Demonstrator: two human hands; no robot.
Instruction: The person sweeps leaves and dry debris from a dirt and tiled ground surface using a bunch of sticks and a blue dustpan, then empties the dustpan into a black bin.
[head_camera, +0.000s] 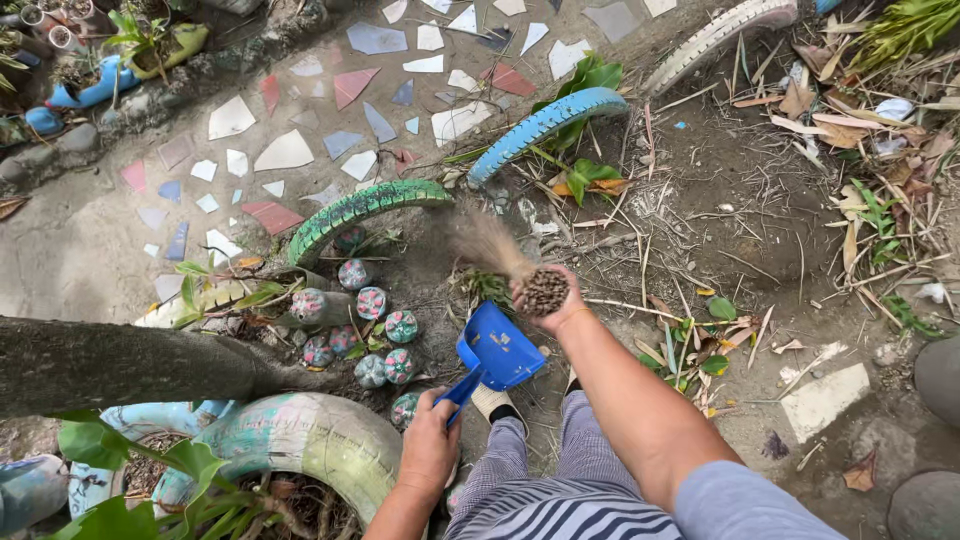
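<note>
The ground is bare dirt with dry leaves and sticks, next to a path set with broken coloured tiles. The person's right hand (553, 300) is closed tight around a short stick broom (500, 255), its blurred bristles brushing the dirt. The left hand (432, 440) grips the handle of a blue dustpan (498, 350), held tilted just above the ground, with only a few specks inside. It looks like the sweeping step; next the dirt needs pushing into the pan. Painted half-buried tyres (360, 208) and painted bottle bottoms (372, 302) sit nearby.

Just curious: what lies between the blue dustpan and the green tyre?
In the head view, painted round stones lie on the soil between the blue dustpan and green tyre.
</note>
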